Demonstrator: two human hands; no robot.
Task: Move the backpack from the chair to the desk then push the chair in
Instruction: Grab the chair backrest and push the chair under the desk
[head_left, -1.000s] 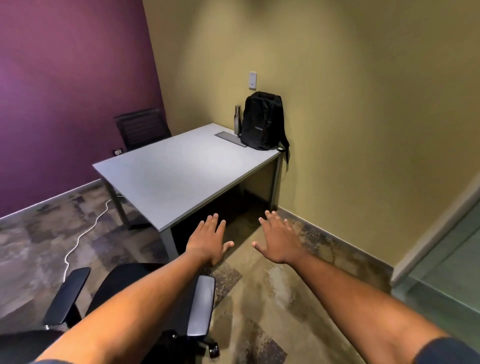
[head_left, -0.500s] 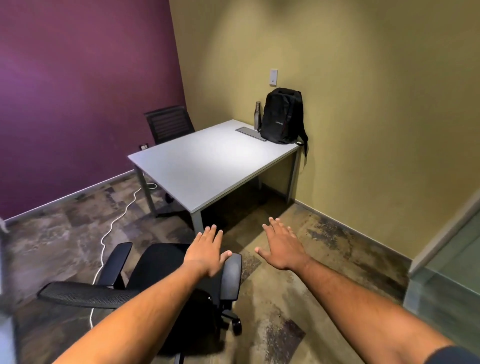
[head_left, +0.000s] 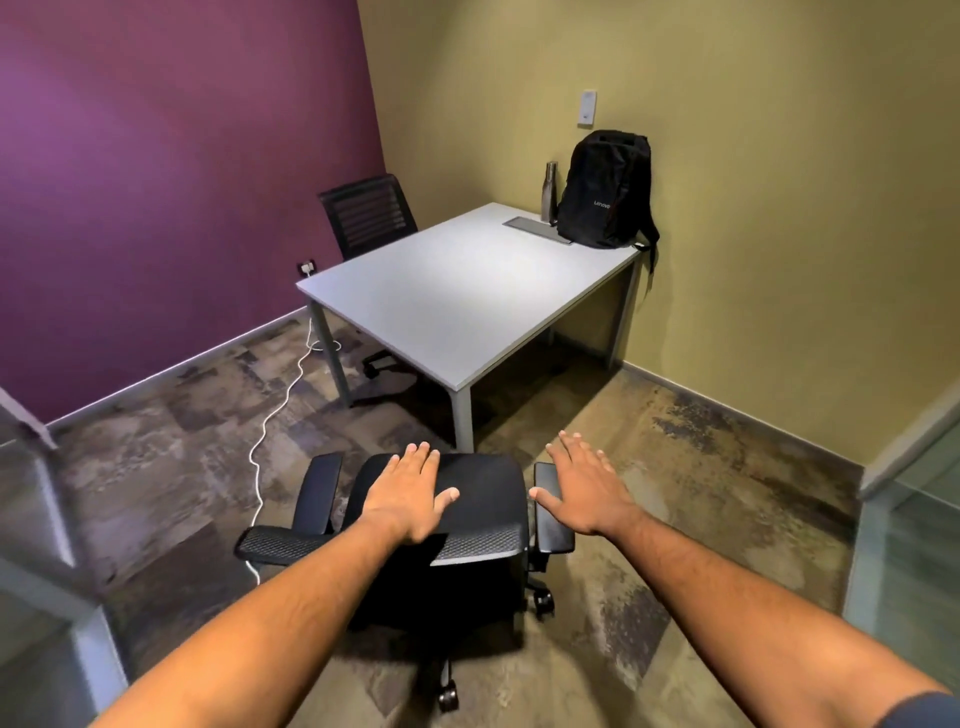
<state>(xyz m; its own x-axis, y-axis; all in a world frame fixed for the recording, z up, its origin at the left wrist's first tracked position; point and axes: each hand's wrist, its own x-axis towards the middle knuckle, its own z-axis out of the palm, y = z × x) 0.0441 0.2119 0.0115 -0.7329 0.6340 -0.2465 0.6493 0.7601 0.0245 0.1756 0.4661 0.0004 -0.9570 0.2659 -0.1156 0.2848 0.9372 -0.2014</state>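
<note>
Chair (head_left: 467, 499) sits at lower centre, short of the desk (head_left: 457, 296) — the backpack (head_left: 608, 192) already stands upper right. I see my left hand (head_left: 410, 493) and right hand (head_left: 587, 493) spread flat, empty. It should roll easily on castors — I'd push the backrest top.

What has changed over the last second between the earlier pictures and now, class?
The view swung left and down, bringing the near chair fully into sight. Both open hands came down toward it: the left hand over the seat, the right hand by the armrest; neither grips. The backpack stays on the desk.
</note>
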